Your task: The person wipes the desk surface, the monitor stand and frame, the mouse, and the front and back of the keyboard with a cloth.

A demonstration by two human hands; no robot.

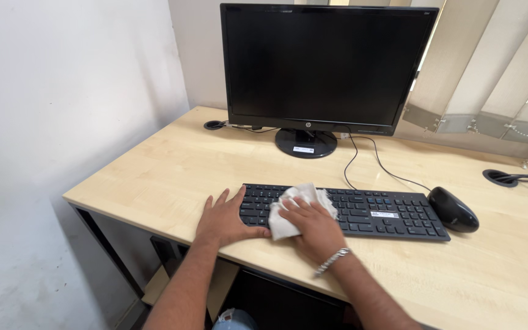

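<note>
— What is the right hand point(314, 225) doing?

— Its grip is pressed down on a crumpled white cloth point(294, 208), fingers curled over the top of it. The cloth lies on the left part of a black keyboard point(362, 211), so the keys sit directly under the grip. A silver bracelet point(332, 261) hangs at the wrist behind it.

— And the left hand point(224, 219)?

— Just beside the cloth, on its left. The grip is spread flat, holding nothing, with the palm on the tabletop point(172, 165) and the fingertips touching the keyboard's left end.

— What lies beyond the grip?

— Past the keyboard's far end, to the right of the cloth, a black mouse point(453, 209) rests, touching or nearly touching the keyboard's corner. Further away from the hands, a dark monitor point(319, 64) stands on its round base, with cables running down toward the keyboard.
</note>
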